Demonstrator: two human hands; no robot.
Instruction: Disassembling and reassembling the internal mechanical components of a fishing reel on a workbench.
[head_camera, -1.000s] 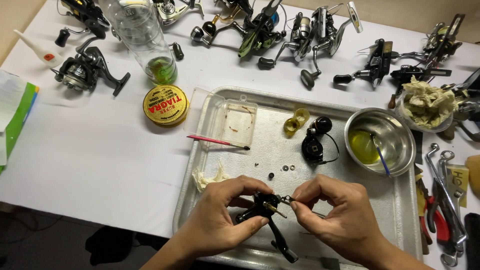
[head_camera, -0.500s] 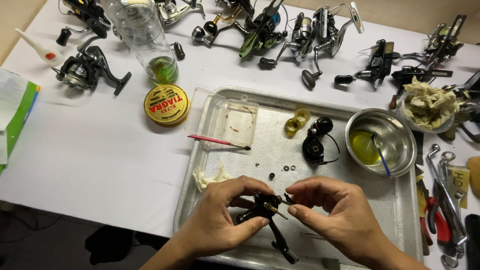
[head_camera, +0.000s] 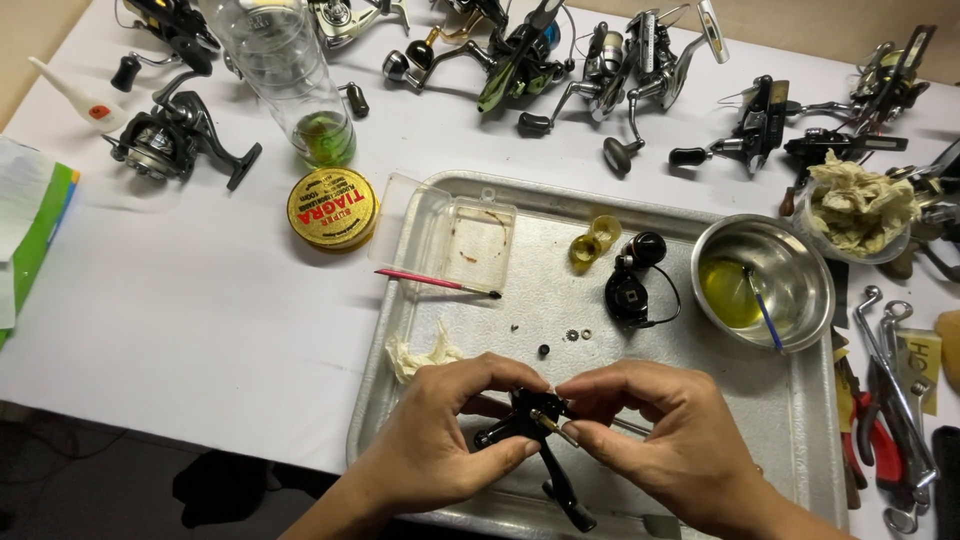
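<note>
Both hands low over the front of the metal tray (head_camera: 470, 195), working one piece. Left hand (head_camera: 440, 440) wrapped round a black reel body (head_camera: 525, 418), fingers curled tight on it, thumb underneath; black stem of it pointing down toward the tray's near edge. Right hand (head_camera: 660, 440) pinching narrow on a thin brass-coloured shaft (head_camera: 553, 427) at the body's side, thumb & forefinger nearly closed.

Risks, judged from this:
- Shaft held by fingertips only; slip w/ oily fingers (yellow oil in the steel bowl (head_camera: 790, 262) nearby) could drop it.
- Tiny washers & screws (head_camera: 572, 335) lying loose just behind the hands; a knuckle brushing fwd could scatter them.
- Red-handled brush (head_camera: 432, 282) resting half off the clear plastic box (head_camera: 455, 235), easy to knock.
- Tilting the body could spill internal parts, can't tell if any are loose.
</note>
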